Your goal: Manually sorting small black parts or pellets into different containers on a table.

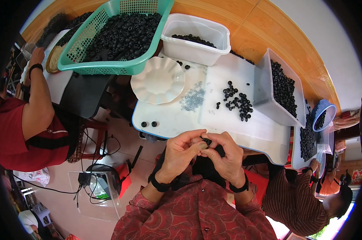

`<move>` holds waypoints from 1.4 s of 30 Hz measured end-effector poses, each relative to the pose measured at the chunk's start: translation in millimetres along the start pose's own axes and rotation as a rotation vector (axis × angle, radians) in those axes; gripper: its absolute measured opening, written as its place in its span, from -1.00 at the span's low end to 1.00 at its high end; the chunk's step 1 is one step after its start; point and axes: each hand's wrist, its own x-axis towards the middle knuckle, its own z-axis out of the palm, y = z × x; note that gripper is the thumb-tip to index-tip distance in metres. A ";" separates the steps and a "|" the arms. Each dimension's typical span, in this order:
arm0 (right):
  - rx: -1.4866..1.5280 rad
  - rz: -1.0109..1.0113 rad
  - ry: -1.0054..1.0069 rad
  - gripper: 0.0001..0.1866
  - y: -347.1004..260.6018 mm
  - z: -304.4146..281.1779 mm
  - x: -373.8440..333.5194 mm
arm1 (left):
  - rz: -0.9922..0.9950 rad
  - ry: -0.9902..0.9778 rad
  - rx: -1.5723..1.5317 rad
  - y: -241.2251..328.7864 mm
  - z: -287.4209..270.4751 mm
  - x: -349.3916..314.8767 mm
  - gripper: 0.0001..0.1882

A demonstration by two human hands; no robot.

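Just off the table's front edge, my left hand (pixel 180 154) and my right hand (pixel 225 157) meet with their fingertips closed. Between the thumbs and forefingers they pinch a small round black part (pixel 207 141), partly covered by the fingers. Ahead of them on the white table (pixel 165 116) lies a loose group of small black parts (pixel 240 105). A pile of small clear pieces (pixel 193 97) is spread to its left. Two black round parts (pixel 149 124) sit by the front left edge.
A green basket (pixel 105 70) and a white bin (pixel 193 54) hold black parts at the back. A scalloped white plate (pixel 158 80) stands near them. On the right are a clear bin (pixel 271 102) and a blue basket (pixel 324 106). People work on both sides; cables (pixel 89 180) lie below left.
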 end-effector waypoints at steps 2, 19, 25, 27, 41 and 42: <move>-0.009 -0.018 -0.007 -0.55 -2.2 -1.7 2.3 | 0.005 0.011 0.007 -1.2 0.7 -1.0 -0.64; 0.037 -0.029 0.082 -0.56 -8.9 -0.6 -5.1 | 0.099 -0.299 0.024 6.7 -0.8 0.8 -0.23; 0.085 -0.023 0.125 -0.57 -6.2 3.1 -10.2 | 0.123 -0.306 0.117 1.5 -6.7 0.4 -0.29; 0.102 -0.019 0.134 -0.58 -6.6 4.2 -10.4 | 0.140 -0.286 0.117 -1.0 -6.6 -0.6 -0.30; 0.208 -0.092 0.177 -0.68 5.0 11.4 -11.5 | 0.154 -0.224 0.107 -3.9 -4.5 -1.8 -0.34; 0.235 -0.072 0.179 -0.67 4.7 11.3 -11.7 | 0.172 -0.224 0.099 -5.5 -4.2 -1.1 -0.34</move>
